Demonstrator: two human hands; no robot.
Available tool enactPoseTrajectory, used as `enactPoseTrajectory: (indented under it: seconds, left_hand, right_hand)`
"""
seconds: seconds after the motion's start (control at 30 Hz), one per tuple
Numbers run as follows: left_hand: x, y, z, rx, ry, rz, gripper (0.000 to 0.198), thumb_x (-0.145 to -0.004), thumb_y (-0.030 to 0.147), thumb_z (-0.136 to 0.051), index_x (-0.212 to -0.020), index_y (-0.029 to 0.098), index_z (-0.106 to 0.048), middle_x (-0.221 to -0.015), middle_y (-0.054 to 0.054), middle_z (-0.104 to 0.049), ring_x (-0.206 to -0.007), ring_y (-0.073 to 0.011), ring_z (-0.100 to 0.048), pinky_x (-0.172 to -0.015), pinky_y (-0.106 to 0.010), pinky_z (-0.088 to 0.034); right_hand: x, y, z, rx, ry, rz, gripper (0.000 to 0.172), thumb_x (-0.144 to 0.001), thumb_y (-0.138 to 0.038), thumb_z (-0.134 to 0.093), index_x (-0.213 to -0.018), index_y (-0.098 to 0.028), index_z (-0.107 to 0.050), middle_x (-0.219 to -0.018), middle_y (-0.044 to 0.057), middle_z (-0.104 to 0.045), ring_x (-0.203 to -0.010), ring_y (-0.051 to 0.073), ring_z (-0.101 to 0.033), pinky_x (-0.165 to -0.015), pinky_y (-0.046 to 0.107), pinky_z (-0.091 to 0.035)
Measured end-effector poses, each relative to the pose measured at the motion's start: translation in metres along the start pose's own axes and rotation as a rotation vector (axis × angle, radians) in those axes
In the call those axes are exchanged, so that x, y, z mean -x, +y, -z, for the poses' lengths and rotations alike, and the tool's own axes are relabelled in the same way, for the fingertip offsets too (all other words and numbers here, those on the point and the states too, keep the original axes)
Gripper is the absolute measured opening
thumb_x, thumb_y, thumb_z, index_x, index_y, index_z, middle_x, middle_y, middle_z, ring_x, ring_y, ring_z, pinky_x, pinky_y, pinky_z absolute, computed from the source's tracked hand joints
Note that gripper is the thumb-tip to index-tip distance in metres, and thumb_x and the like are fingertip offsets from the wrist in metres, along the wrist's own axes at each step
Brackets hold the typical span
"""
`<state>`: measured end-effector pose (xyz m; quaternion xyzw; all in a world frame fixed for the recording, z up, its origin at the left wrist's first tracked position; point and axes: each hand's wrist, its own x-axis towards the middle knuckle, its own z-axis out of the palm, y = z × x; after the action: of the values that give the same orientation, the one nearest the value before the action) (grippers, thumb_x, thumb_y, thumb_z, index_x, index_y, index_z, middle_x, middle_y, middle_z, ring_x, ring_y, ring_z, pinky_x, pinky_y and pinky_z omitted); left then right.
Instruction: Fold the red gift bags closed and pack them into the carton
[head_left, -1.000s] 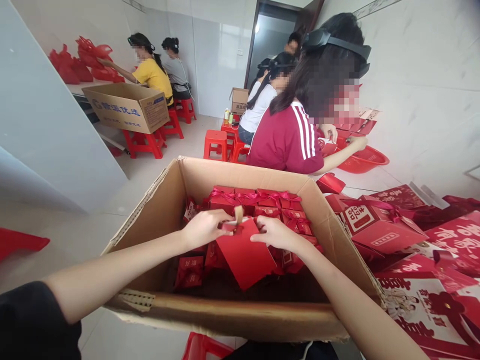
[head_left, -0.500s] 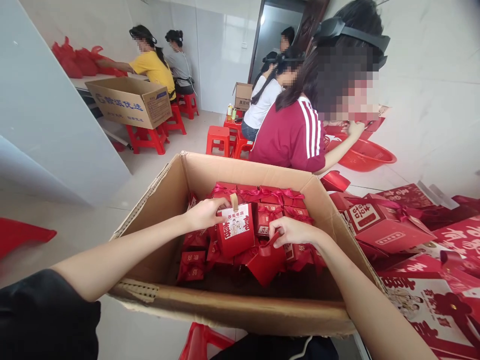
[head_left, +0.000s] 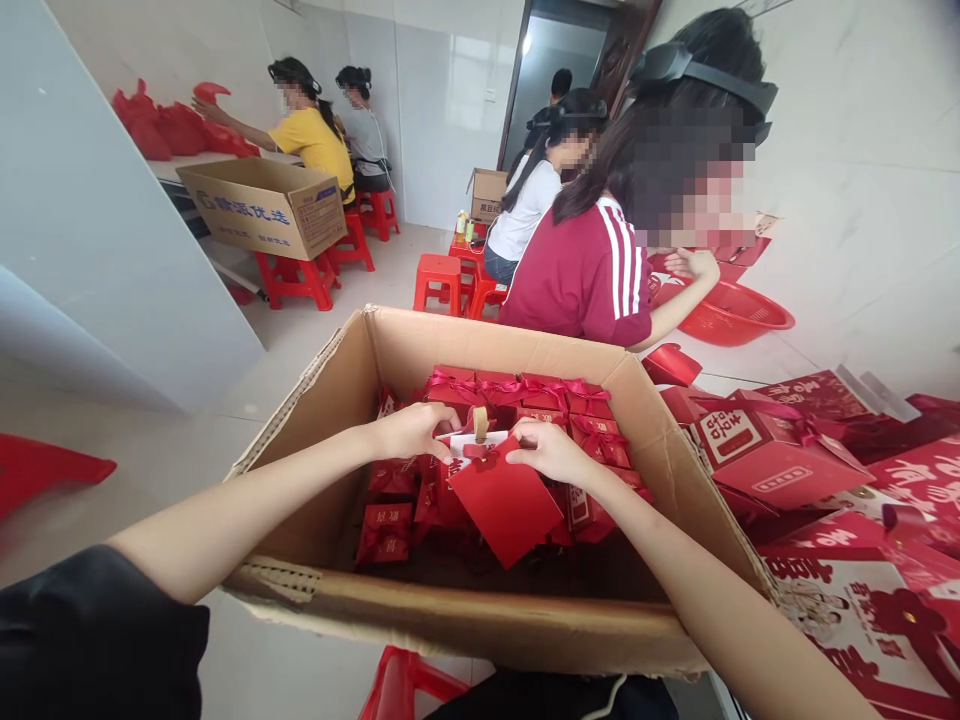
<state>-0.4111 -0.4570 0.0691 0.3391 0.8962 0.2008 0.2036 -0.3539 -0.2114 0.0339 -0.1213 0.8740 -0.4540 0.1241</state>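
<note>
My left hand (head_left: 424, 432) is closed on the upper left edge of a red-and-white gift box (head_left: 459, 450) that has a beige loop (head_left: 480, 424) on top. Pinched by its upper edge in my right hand (head_left: 551, 452) is a flat red piece (head_left: 506, 505), square and tilted, with a small dark red flower on its top part. It covers most of the gift box's front. Both hands are inside a large open cardboard box (head_left: 465, 600), above rows of small red candy boxes tied with ribbons (head_left: 386, 532).
Red gift boxes (head_left: 784, 445) lie piled to the right of the carton. A co-worker in a maroon shirt (head_left: 577, 275) sits just beyond it, near a red plastic basket (head_left: 739, 310). Red stools (head_left: 437, 285), another carton (head_left: 262, 215) and other people are farther back.
My right hand has moved left and up, bringing the flat red piece across the front of the gift box. My left hand keeps its hold. The co-worker's hand has lowered slightly.
</note>
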Motion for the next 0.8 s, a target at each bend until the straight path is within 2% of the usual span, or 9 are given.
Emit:
enactPoseTrajectory:
  seconds: [0.1, 0.17, 0.27, 0.33, 0.47, 0.57, 0.63, 0.7, 0.8]
  left_hand:
    - [0.001, -0.011, 0.01, -0.049, -0.047, 0.03, 0.023, -0.069, 0.027, -0.07, -0.087, 0.018, -0.061, -0.081, -0.001, -0.065, -0.073, -0.0174, -0.059, -0.06, -0.023, -0.039]
    - [0.003, -0.017, 0.014, -0.078, -0.051, 0.052, 0.016, -0.073, 0.026, -0.064, -0.085, 0.016, -0.06, -0.082, -0.004, -0.065, -0.072, -0.0189, -0.059, -0.059, -0.024, -0.039]
    - [0.003, -0.018, 0.014, -0.089, -0.045, 0.038, 0.019, -0.076, 0.026, -0.058, -0.091, 0.014, -0.061, -0.089, -0.007, -0.066, -0.076, -0.0205, -0.06, -0.062, -0.025, -0.04]
    - [0.004, -0.014, 0.01, -0.07, -0.061, -0.004, 0.022, -0.077, 0.025, -0.057, -0.095, 0.015, -0.063, -0.092, -0.006, -0.067, -0.078, -0.0197, -0.061, -0.063, -0.024, -0.041]
    - [0.006, -0.002, 0.004, 0.006, -0.107, -0.097, 0.03, -0.077, 0.02, -0.052, -0.105, 0.02, -0.063, -0.101, 0.0, -0.069, -0.085, -0.0149, -0.064, -0.071, -0.019, -0.044]
    - [0.009, 0.002, 0.004, 0.071, -0.156, -0.152, 0.035, -0.075, 0.015, -0.05, -0.106, 0.021, -0.065, -0.104, 0.001, -0.068, -0.088, -0.0146, -0.064, -0.074, -0.018, -0.045]
    - [0.011, 0.004, 0.005, 0.096, -0.193, -0.179, 0.038, -0.072, 0.012, -0.049, -0.105, 0.021, -0.066, -0.104, 0.0, -0.068, -0.089, -0.0156, -0.064, -0.074, -0.019, -0.046]
    - [0.011, 0.004, 0.008, 0.119, -0.233, -0.184, 0.042, -0.07, 0.011, -0.05, -0.108, 0.021, -0.065, -0.11, -0.001, -0.066, -0.095, -0.0171, -0.063, -0.076, -0.019, -0.047]
    - [0.009, -0.002, 0.016, 0.197, -0.306, -0.137, 0.061, -0.069, 0.011, -0.051, -0.129, 0.023, -0.051, -0.125, -0.003, -0.061, -0.109, -0.0179, -0.058, -0.079, -0.019, -0.048]
  right_hand:
    - [0.005, 0.001, 0.006, 0.022, -0.039, 0.001, 0.014, -0.068, -0.019, -0.067, -0.063, -0.017, -0.054, -0.075, 0.0, -0.055, -0.069, 0.017, -0.055, -0.068, 0.03, -0.044]
    - [0.008, 0.003, 0.008, 0.047, -0.007, -0.008, 0.012, -0.07, -0.02, -0.066, -0.067, -0.018, -0.054, -0.076, 0.0, -0.056, -0.073, 0.018, -0.056, -0.071, 0.032, -0.043]
    - [0.009, 0.005, 0.004, 0.074, 0.055, -0.017, 0.016, -0.071, -0.021, -0.067, -0.07, -0.019, -0.051, -0.081, 0.001, -0.057, -0.08, 0.02, -0.055, -0.079, 0.036, -0.043]
    - [0.006, 0.007, 0.0, 0.062, 0.069, -0.032, 0.019, -0.071, -0.02, -0.068, -0.078, -0.02, -0.05, -0.085, 0.001, -0.058, -0.08, 0.019, -0.057, -0.079, 0.036, -0.045]
    - [0.001, 0.005, -0.008, 0.019, 0.094, -0.088, 0.047, -0.073, -0.017, -0.067, -0.112, -0.021, -0.041, -0.089, 0.002, -0.058, -0.079, 0.018, -0.059, -0.074, 0.035, -0.05]
    - [-0.001, 0.002, -0.01, 0.059, 0.075, -0.057, 0.059, -0.076, -0.01, -0.06, -0.128, -0.022, -0.037, -0.099, 0.005, -0.059, -0.089, 0.019, -0.059, -0.084, 0.037, -0.047]
    - [-0.001, -0.001, -0.011, 0.12, 0.039, 0.005, 0.052, -0.077, -0.004, -0.055, -0.125, -0.022, -0.046, -0.108, 0.006, -0.058, -0.099, 0.019, -0.057, -0.092, 0.037, -0.043]
    - [-0.001, -0.003, -0.012, 0.167, 0.019, 0.045, 0.041, -0.077, -0.001, -0.053, -0.114, -0.021, -0.056, -0.111, 0.006, -0.059, -0.103, 0.02, -0.055, -0.093, 0.035, -0.04]
    - [-0.002, -0.004, -0.012, 0.2, 0.019, 0.041, 0.028, -0.078, -0.002, -0.053, -0.1, -0.018, -0.061, -0.102, 0.006, -0.06, -0.092, 0.02, -0.057, -0.085, 0.034, -0.043]
